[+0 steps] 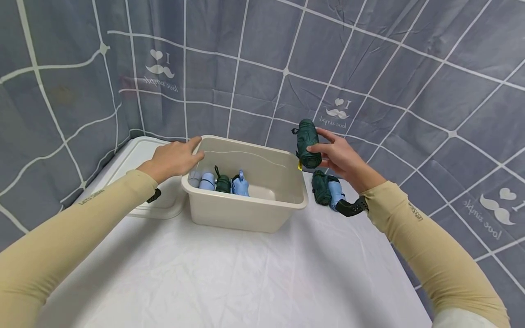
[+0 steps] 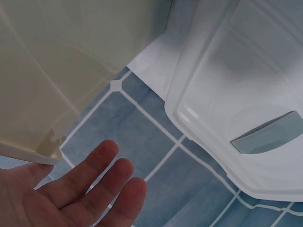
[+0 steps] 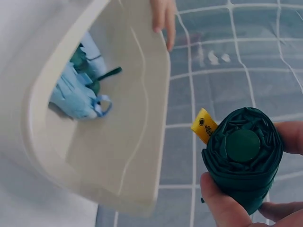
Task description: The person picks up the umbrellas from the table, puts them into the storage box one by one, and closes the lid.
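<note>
My right hand (image 1: pixel 342 157) grips a dark green folded compact umbrella (image 1: pixel 307 141) between thumb and fingers, raised just beyond the right end of a beige plastic bin (image 1: pixel 235 212). In the right wrist view, the umbrella's round end (image 3: pixel 244 145) faces the camera, with a yellow tag (image 3: pixel 204 124) sticking out beside it. On the bin's left rim rests my left hand (image 1: pixel 174 157), its fingers (image 2: pixel 102 165) loosely extended outside the wall in the left wrist view. Several rolled umbrellas lie inside at the left, among them a green one (image 1: pixel 223 183) and a light blue one (image 1: pixel 240 186).
A white lid (image 1: pixel 160 207) lies left of the bin on the white-covered table (image 1: pixel 246 278). To the right, another green umbrella (image 1: pixel 321 187) and a blue one (image 1: pixel 336 192) lie side by side. A grey-blue gridded curtain (image 1: pixel 262 59) hangs behind.
</note>
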The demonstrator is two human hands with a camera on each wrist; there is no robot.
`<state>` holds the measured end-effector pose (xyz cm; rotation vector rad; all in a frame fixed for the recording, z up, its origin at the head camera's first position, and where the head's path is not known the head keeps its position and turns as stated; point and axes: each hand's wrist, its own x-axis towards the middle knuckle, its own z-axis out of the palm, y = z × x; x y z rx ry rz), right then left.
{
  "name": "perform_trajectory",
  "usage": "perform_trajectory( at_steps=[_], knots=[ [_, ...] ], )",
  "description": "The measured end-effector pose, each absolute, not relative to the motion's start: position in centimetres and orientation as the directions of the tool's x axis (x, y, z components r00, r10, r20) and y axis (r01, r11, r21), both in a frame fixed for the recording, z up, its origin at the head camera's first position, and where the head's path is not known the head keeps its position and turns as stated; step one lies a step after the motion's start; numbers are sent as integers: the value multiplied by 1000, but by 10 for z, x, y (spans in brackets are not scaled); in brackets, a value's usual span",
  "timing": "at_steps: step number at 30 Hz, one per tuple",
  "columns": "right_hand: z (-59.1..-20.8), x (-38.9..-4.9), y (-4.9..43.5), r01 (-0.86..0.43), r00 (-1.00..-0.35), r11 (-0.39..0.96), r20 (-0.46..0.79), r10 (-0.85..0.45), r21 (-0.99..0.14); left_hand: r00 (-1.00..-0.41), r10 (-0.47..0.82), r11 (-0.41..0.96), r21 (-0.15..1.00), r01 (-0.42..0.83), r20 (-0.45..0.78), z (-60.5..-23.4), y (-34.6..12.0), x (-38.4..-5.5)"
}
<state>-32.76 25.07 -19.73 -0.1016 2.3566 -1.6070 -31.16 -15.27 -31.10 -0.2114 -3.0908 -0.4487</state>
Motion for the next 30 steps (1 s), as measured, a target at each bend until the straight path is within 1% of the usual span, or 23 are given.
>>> perform_trajectory(
  at_steps=[5, 19, 23, 30],
  knots=[
    [-197, -322, 234, 96, -946, 433, -217, -240, -896, -991, 132, 949, 284, 135, 32, -309, -154, -311],
    [-207, -299, 198, 114, -889, 490, -309, -339, -864, -989, 142, 950, 276, 147, 39, -308, -155, -310],
    [-216, -302, 192, 129, -874, 498, -336, -352, -857, -990, 131, 951, 278, 138, 46, -308, -154, -310],
    [-236, -320, 184, 155, -844, 543, -397, -362, -825, -993, 118, 950, 286, 122, 31, -309, -149, -312]
  ],
)
